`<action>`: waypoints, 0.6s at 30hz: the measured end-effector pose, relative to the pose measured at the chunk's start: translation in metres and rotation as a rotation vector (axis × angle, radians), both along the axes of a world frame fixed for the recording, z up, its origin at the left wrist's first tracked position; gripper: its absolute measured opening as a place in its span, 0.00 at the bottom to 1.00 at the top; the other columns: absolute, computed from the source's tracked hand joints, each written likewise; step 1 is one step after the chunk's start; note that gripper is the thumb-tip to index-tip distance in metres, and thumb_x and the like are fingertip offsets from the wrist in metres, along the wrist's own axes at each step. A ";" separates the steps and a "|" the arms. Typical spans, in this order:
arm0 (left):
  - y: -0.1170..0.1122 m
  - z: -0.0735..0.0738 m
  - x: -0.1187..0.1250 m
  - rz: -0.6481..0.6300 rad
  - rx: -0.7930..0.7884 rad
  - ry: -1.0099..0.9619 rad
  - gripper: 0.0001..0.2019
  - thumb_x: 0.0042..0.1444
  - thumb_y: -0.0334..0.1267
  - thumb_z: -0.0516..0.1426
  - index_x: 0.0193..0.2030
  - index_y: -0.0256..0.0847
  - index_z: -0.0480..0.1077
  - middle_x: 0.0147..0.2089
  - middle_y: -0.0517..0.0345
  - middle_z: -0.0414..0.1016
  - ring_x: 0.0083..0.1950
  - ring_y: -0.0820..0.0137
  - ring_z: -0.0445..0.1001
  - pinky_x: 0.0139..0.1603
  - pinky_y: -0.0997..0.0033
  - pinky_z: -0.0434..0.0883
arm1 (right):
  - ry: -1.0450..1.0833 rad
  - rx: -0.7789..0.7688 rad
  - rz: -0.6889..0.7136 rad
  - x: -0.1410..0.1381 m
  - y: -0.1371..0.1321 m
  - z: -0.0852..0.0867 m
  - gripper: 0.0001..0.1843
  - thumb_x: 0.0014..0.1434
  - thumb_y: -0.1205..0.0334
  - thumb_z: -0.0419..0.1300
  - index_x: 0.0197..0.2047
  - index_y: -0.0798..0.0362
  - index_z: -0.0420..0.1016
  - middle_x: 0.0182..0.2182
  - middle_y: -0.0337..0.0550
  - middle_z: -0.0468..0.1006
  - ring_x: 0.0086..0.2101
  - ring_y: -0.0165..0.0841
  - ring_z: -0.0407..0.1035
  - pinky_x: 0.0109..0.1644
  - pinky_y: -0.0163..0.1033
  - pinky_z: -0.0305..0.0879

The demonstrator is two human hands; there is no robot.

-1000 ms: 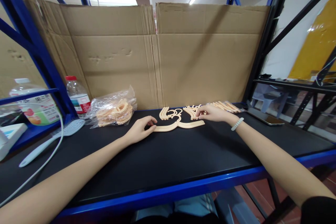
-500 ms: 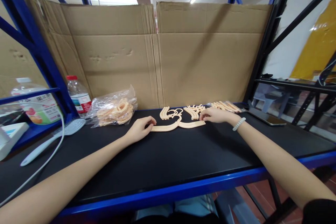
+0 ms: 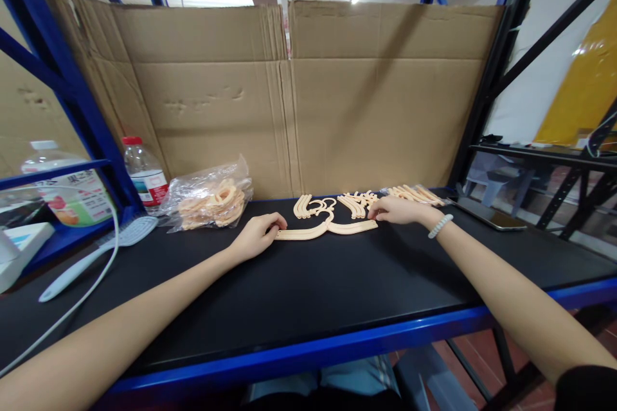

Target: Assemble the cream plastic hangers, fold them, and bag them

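Note:
A beige folding clothes hanger (image 3: 308,233) lies flat on the black tabletop, arms spread and hook pointing away from me. Its left tip is pinched in the curled fingers of my left hand (image 3: 258,235). At the other tip, the thumb and fingers of my right hand (image 3: 398,210) are drawn together on the arm; their exact contact is partly hidden. Just beyond the hook sits a small group of curved hanger pieces (image 3: 303,207). Another pile of hanger parts (image 3: 354,207) lies close to my right fingers.
On the left are a clear bag of beige parts (image 3: 212,202), a red-capped bottle (image 3: 144,173), a pale hairbrush (image 3: 96,257) and a white cable. More long pieces (image 3: 414,194) and a dark flat phone or tablet (image 3: 489,215) lie right. Cardboard (image 3: 385,109) walls the back.
Almost nothing differs: both hands stay at the hanger's two ends, and the hanger keeps its place. The camera view has shifted very slightly.

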State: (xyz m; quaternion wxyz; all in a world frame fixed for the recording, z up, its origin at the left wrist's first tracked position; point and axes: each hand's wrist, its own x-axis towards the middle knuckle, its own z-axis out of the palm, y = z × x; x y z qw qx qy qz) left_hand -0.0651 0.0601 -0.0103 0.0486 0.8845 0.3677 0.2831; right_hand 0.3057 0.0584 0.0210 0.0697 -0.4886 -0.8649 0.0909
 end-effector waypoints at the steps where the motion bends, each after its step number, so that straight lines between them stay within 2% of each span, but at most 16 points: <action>1: 0.000 0.000 0.000 0.001 -0.001 0.002 0.10 0.54 0.30 0.47 0.35 0.40 0.69 0.34 0.58 0.75 0.36 0.68 0.73 0.38 0.70 0.67 | -0.006 0.000 -0.001 0.000 0.000 0.000 0.16 0.50 0.73 0.52 0.37 0.55 0.78 0.38 0.45 0.79 0.39 0.36 0.71 0.45 0.38 0.65; 18: 0.001 -0.001 0.000 0.005 -0.007 -0.009 0.11 0.53 0.29 0.46 0.35 0.40 0.69 0.33 0.58 0.75 0.35 0.68 0.73 0.38 0.70 0.68 | -0.007 -0.013 -0.004 0.003 0.003 -0.002 0.17 0.49 0.74 0.51 0.36 0.54 0.79 0.38 0.44 0.80 0.38 0.36 0.72 0.44 0.37 0.65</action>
